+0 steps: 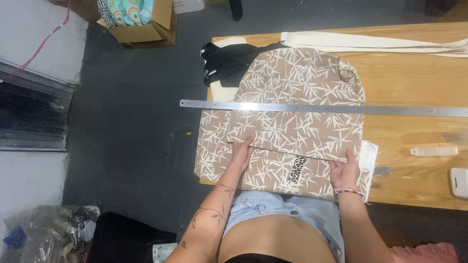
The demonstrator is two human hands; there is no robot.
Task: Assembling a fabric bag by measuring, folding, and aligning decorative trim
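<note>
**Head view: two hands on leaf-print fabric at a wooden table**

Landmark: the long steel ruler (321, 108), lying crosswise over the work.

- Cardboard box (146, 22): far left of the ruler and above it, on the dark floor, with patterned cloth inside.
- Clear plastic bag (44, 234): on the floor well below the ruler's left end.
- Black garment (226, 61): bunched just above the ruler's left part, on the table corner.
- Leaf-print fabric (292, 83): tan with white leaves, rounded top edge above the ruler. It passes under the ruler and reaches the near table edge below it, with an upper layer ending in a straight edge below the ruler.
- Left hand (242, 152): below the ruler's left part, palm down, fingers extended and close together, tips at the upper layer's edge.
- Right hand (345, 170): below the ruler's middle, flat on the fabric near its right edge, fingers close together, thumb at the layer's edge; a thin bracelet at the wrist.
- Cream strap (380, 43): above the ruler, running off to the right.
- Wooden table (414, 83): bare wood on both sides of the ruler's right half.
- Small cream tool (434, 151): below the ruler's right end.
- White device (459, 182): lower still, at the right border.
</note>
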